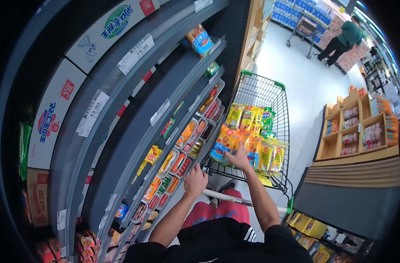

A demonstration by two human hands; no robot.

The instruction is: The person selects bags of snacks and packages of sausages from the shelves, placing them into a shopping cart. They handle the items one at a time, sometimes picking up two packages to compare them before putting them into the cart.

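My right hand (238, 158) reaches over the shopping cart (288, 127), thumb and fingers apart, against an orange snack bag (226, 139) with a blue lower part. Around it in the cart lie more orange bags, yellow bags (265, 158) and green-and-yellow bags (267, 118). My left hand (195, 180) is closed, its fingers curled beside the cart's rear left corner, near the left end of the white handle (228, 197). Whether those fingers hold the cart frame is hidden.
Shelving (121, 127) on the left carries price tags, cartons (55, 118) and trays of packaged sausages (180, 162). A wooden display stand (357, 131) is at the right. Farther up the aisle are a person in green (346, 37) and another cart (306, 27).
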